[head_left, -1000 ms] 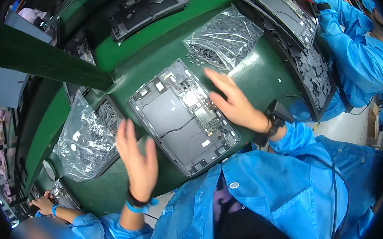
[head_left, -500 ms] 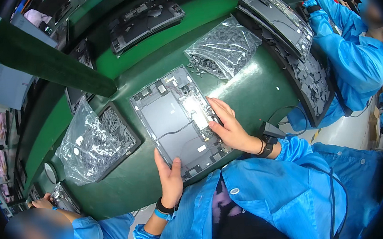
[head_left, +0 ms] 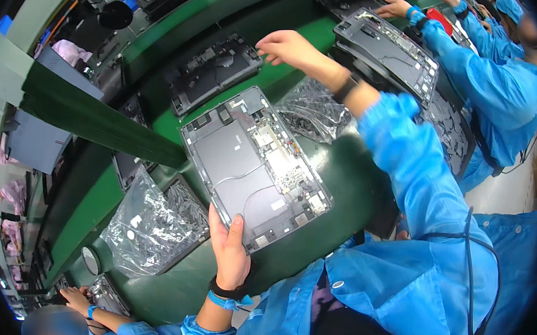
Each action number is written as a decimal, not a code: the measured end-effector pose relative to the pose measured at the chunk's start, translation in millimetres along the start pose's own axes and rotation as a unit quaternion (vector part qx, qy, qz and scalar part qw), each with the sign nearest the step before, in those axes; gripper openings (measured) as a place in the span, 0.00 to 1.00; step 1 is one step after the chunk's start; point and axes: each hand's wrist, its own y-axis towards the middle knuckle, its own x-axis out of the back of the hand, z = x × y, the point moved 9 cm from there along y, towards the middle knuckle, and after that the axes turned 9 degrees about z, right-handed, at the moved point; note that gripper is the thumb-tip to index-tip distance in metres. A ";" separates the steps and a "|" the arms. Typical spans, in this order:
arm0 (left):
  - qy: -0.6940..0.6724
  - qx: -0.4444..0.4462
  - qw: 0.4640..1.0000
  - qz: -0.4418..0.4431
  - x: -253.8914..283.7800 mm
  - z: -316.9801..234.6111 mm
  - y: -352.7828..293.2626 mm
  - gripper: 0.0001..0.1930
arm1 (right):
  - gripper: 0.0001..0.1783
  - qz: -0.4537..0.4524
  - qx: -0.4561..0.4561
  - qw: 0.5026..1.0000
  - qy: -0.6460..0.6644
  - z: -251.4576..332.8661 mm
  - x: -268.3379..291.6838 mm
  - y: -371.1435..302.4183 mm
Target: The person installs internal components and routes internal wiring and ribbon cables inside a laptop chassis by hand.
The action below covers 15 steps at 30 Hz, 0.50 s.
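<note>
My left hand (head_left: 230,250) grips the lower left edge of an opened tablet (head_left: 233,164), thumb on top. The tablet's grey inside faces up, with a bare circuit board along its right half and thin cables across it. It is tilted above the green work table. My right hand (head_left: 290,49) is stretched out at the far side, off the tablet, with its fingers loosely bent and apart. The fingertips are beside the right end of a stack of dark tablet housings (head_left: 209,77) on the green shelf. No object shows in that hand.
Left of the tablet, a clear plastic bag (head_left: 137,236) overlaps a black tray (head_left: 185,197) of small dark strips. Another bag of dark pieces (head_left: 318,109) lies behind my right forearm. More stacked housings (head_left: 386,52) stand at the right. A green post (head_left: 101,115) slants nearby. Co-workers sit on both sides.
My right hand has left the tablet's right edge and moved up and away to the far stack of housings. My left hand has kept its hold on the tablet.
</note>
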 end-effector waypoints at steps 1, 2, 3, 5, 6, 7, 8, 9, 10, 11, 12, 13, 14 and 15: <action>0.002 0.002 1.000 -0.003 -2.9 -1.0 7.2 0.33 | 0.21 -0.013 -0.053 0.987 -0.149 -19.1 12.3 39.3; 0.002 0.003 1.000 -0.004 -5.2 -1.9 14.8 0.33 | 0.24 -0.029 -0.106 0.949 -0.296 -39.2 22.4 67.9; 0.001 -0.005 1.000 -0.008 -2.9 -0.2 16.8 0.32 | 0.28 -0.035 -0.128 0.925 -0.357 -58.3 18.0 87.4; -0.008 -0.006 1.000 -0.018 4.0 4.4 15.3 0.33 | 0.34 -0.009 -0.181 0.906 -0.381 -72.9 -0.8 107.0; -0.014 -0.003 1.000 -0.025 8.2 6.2 13.5 0.33 | 0.36 0.025 -0.211 0.914 -0.345 -81.3 -19.0 105.5; -0.019 0.009 1.000 -0.022 7.2 7.7 14.3 0.32 | 0.36 0.023 -0.201 0.906 -0.373 -84.4 -21.9 109.6; -0.018 0.016 0.999 -0.026 9.3 10.1 12.9 0.32 | 0.36 0.025 -0.189 0.897 -0.399 -86.3 -30.4 114.9; -0.012 0.025 0.999 -0.027 12.2 12.2 13.4 0.32 | 0.34 0.028 -0.197 0.901 -0.386 -91.3 -36.7 121.9; -0.008 0.039 0.999 -0.033 17.6 15.7 9.9 0.32 | 0.31 -0.002 -0.211 0.913 -0.350 -90.7 -41.3 115.8; -0.007 0.039 0.998 -0.041 21.8 15.9 9.9 0.32 | 0.30 -0.015 -0.212 0.920 -0.329 -86.2 -44.3 114.9; -0.007 0.036 0.999 -0.032 22.6 15.8 11.6 0.32 | 0.29 -0.028 -0.213 0.927 -0.308 -81.8 -45.9 113.9; -0.010 0.035 0.999 -0.021 21.4 16.8 13.8 0.31 | 0.29 -0.024 -0.214 0.927 -0.308 -82.9 -46.0 114.3; -0.011 0.038 0.999 -0.024 22.8 18.1 16.7 0.31 | 0.28 -0.038 -0.214 0.947 -0.237 -84.4 -42.6 115.0; -0.003 0.038 0.999 -0.023 23.6 17.8 21.4 0.31 | 0.27 -0.052 -0.214 0.961 -0.166 -86.4 -41.1 114.4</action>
